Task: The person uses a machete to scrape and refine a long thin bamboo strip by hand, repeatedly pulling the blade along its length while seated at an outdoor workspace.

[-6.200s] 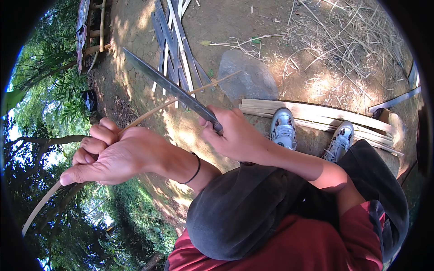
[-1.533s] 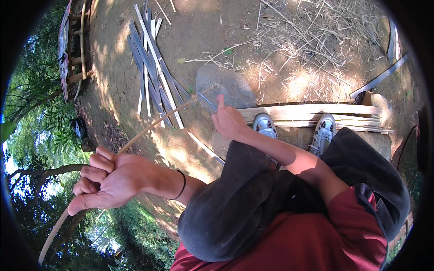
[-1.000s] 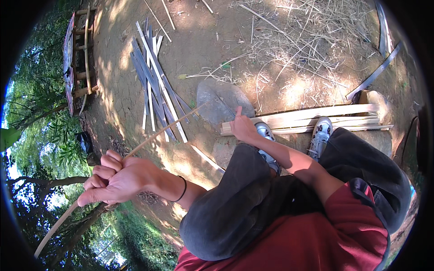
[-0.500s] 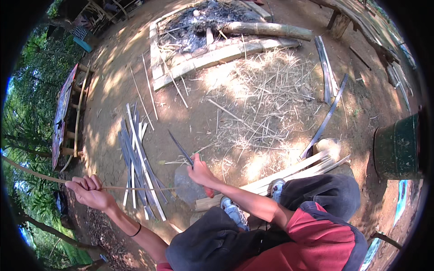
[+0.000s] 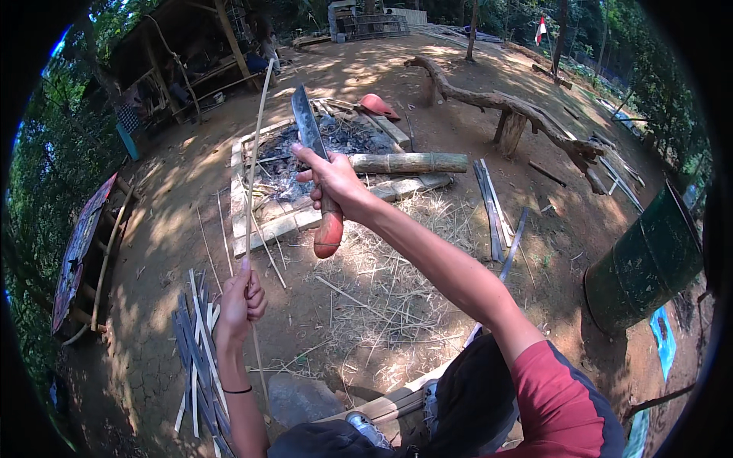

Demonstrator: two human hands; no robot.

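My left hand (image 5: pixel 240 302) is closed round a long, thin bamboo strip (image 5: pixel 253 164), which stands nearly upright with its upper end far above the fist and its lower end beside a flat grey stone (image 5: pixel 304 398). In my right hand (image 5: pixel 336 185) is a machete (image 5: pixel 307 122), gripped by the handle. Its dark, wide blade points up and away, and the red butt of the handle sticks out below my fist. The blade is apart from the strip, to its right. A pile of split bamboo strips (image 5: pixel 200 351) lies on the ground beside my left forearm.
Ahead is a fire pit (image 5: pixel 246 200) with ash and a thick bamboo pole (image 5: pixel 412 163) across its edge. Shavings (image 5: pixel 397 290) litter the ground before me. A dark green drum (image 5: pixel 645 259) stands at right, a log bench (image 5: pixel 496 103) farther back, and a low rack (image 5: pixel 85 252) at left.
Both hands have risen and moved forward. The strip has swung from lying sideways to nearly upright, and the machete is lifted higher. The view has tilted up.
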